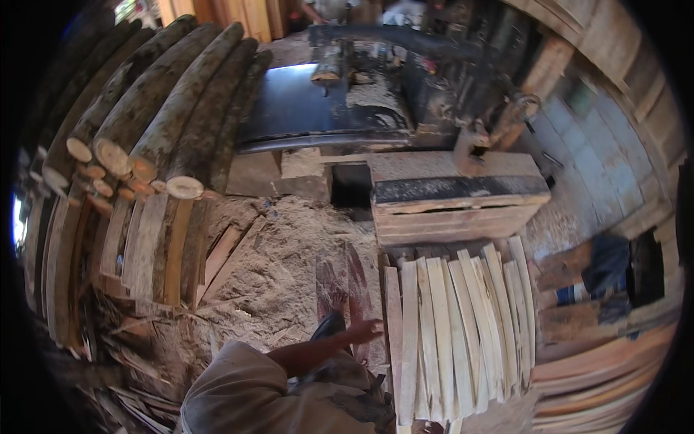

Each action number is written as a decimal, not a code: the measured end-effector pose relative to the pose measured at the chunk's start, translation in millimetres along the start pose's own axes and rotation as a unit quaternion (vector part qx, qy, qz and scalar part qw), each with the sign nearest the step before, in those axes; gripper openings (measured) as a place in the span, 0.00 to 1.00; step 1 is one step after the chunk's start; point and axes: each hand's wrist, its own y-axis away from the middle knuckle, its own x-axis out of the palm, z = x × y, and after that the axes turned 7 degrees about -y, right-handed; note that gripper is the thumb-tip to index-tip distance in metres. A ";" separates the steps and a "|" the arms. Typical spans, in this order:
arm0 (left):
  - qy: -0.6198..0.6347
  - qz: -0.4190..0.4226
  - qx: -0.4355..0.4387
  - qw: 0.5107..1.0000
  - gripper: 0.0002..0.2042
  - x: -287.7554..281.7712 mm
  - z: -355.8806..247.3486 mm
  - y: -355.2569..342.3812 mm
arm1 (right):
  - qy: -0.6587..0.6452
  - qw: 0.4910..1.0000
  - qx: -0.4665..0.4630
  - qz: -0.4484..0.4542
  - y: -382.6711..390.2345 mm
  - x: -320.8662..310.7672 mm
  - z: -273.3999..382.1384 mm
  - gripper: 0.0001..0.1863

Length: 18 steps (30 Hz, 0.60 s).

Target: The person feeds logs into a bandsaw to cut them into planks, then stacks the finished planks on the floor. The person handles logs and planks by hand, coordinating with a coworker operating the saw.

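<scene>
My left hand [365, 331] reaches out from a light sleeve, beside the near left edge of a stack of pale sawn wooden strips [452, 333]. The hand is small and blurred, and I cannot make out whether its fingers are curled or apart. No held thing shows in it. The strips lie side by side, their length running away from me. Just left of them, a dusty reddish board [359, 289] lies under my foot. My right hand cannot be made out in the picture.
Bark-covered logs [166, 108] are piled at the left above sawn slabs [155, 246]. Ahead stands a saw machine with a dark metal table [289, 101] carrying a wood piece [327, 69]. A wooden box [459, 192] borders the strips. Sawdust [267, 267] covers the floor; another person [329, 10] is beyond.
</scene>
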 end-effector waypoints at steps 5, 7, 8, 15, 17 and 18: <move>0.375 -0.280 -0.180 0.865 0.25 -138.7 140.4 28.3 | -0.155 0.960 -0.177 0.153 -128.3 80.8 306.7 0.24; 0.381 -0.306 -0.235 0.840 0.26 -181.8 156.7 42.3 | -0.097 0.948 -0.261 0.157 -150.1 77.8 433.4 0.22; 0.385 -0.323 -0.237 0.831 0.27 -195.4 167.3 47.7 | -0.105 0.935 -0.288 0.177 -152.7 74.5 493.9 0.21; 0.453 -0.282 -0.232 0.813 0.34 -344.9 176.5 -30.5 | -0.090 0.920 -0.320 0.207 -181.5 60.3 772.9 0.22; 0.512 -0.260 -0.177 0.799 0.37 -409.5 170.2 -77.0 | -0.138 0.901 -0.329 0.249 -212.5 63.1 830.6 0.28; 0.558 -0.247 -0.149 0.778 0.41 -431.2 182.2 -90.5 | -0.165 0.898 -0.297 0.280 -194.5 66.3 865.0 0.32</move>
